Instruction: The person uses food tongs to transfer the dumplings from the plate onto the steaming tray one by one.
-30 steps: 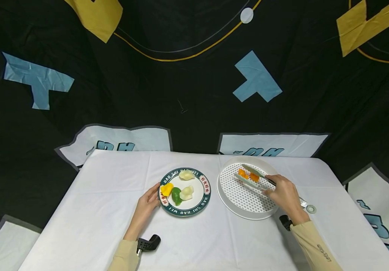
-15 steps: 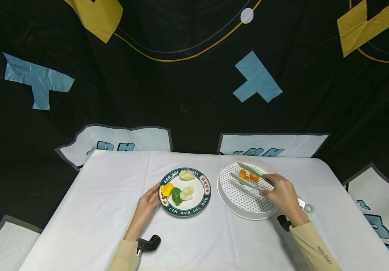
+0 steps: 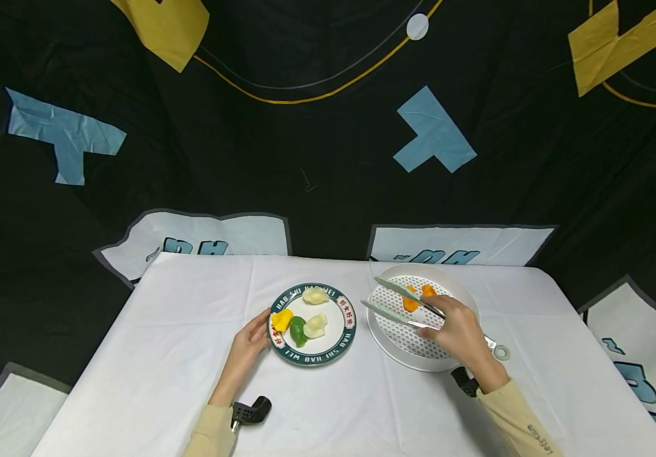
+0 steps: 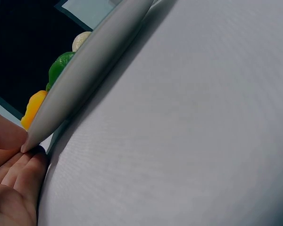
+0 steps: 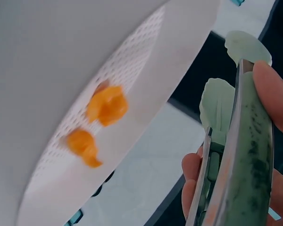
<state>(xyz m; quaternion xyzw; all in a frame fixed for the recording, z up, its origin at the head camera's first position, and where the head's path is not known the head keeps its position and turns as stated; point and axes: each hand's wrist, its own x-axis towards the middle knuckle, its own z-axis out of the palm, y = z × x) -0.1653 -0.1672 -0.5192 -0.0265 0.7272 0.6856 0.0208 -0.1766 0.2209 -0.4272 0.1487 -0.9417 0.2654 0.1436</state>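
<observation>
In the head view my left hand (image 3: 249, 344) holds the left rim of a round plate (image 3: 310, 360) with a green lettered border. Thumb and fingers pinch that rim in the left wrist view. On the plate lie a yellow piece (image 3: 281, 320), a green piece (image 3: 298, 331) and two pale dumpling-shaped pieces (image 3: 315, 325). My right hand (image 3: 465, 333) grips metal tongs (image 3: 389, 313) with pale green tips, spread apart with nothing between them. Two crumpled orange wonton-like pieces (image 5: 107, 105) sit on the white perforated tray (image 3: 419, 343) under the tongs.
The perforated tray sits inside a round white pan-like container (image 3: 381, 341) right of the plate. Both stand on a white-covered table (image 3: 179, 330). A black curtain (image 3: 316, 158) with taped shapes hangs behind. A black wrist device (image 3: 250, 410) sits on my left wrist.
My right hand has carried the tongs leftward over the tray, and their arms have spread wider. Both orange pieces stay on the tray. My left hand keeps its hold on the plate.
</observation>
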